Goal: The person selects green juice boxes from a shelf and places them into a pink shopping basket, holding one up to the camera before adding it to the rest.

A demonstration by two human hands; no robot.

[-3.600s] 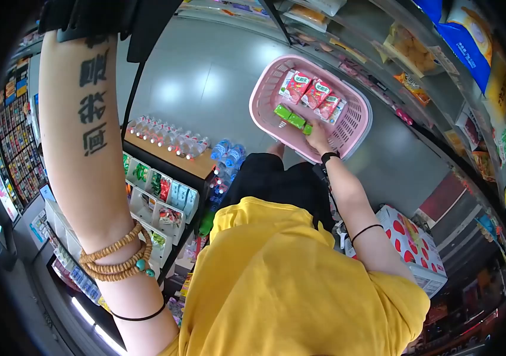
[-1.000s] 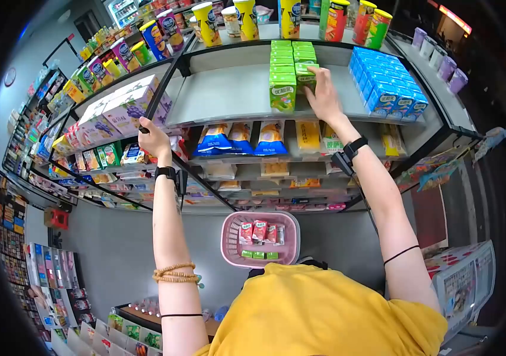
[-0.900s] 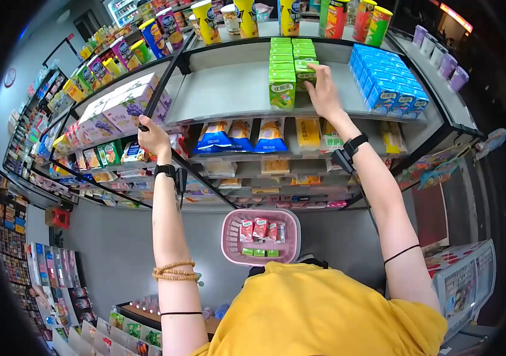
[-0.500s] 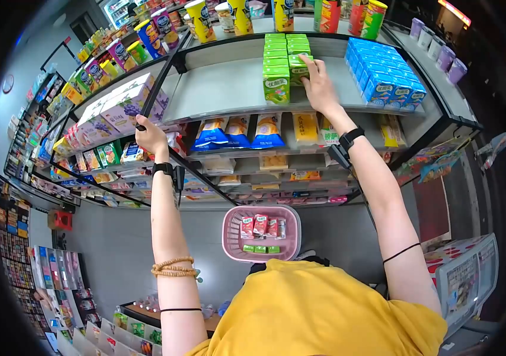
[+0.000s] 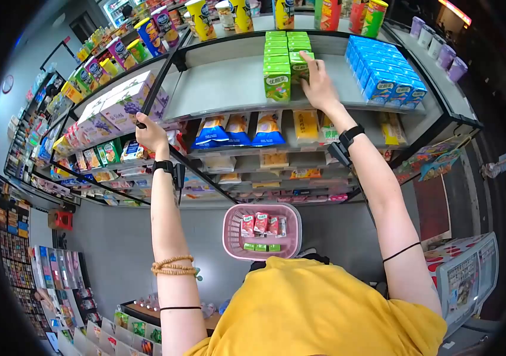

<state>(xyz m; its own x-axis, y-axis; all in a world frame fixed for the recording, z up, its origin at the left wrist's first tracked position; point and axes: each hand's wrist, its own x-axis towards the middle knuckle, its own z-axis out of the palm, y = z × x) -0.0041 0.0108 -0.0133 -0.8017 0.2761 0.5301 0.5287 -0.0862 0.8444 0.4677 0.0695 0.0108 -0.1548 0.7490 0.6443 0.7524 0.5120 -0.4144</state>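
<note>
My right hand (image 5: 319, 85) is at the front of the right-hand row of green drink cartons (image 5: 299, 66), its fingers bent against the front carton. Beside it stands the longer left-hand row of green cartons (image 5: 277, 80), reaching nearer the edge of the white shelf (image 5: 223, 89). My left hand (image 5: 151, 135) is wrapped round the black shelf frame post (image 5: 157, 95). Blue cartons (image 5: 381, 89) stand in rows on the shelf's right side. Below, a pink basket (image 5: 230, 234) on the floor holds several red cartons (image 5: 260, 222) and small green cartons (image 5: 260, 247).
Chip canisters (image 5: 241, 16) line the top shelf. Purple-and-white boxes (image 5: 123, 109) stand on the left shelf. Bagged snacks (image 5: 267, 129) lie on the shelf below. Pale cups (image 5: 446, 57) are at the far right, above a white cabinet (image 5: 469, 279) near my right elbow.
My right hand has shifted very slightly at the front green carton. The left hand keeps its hold on the frame post.
</note>
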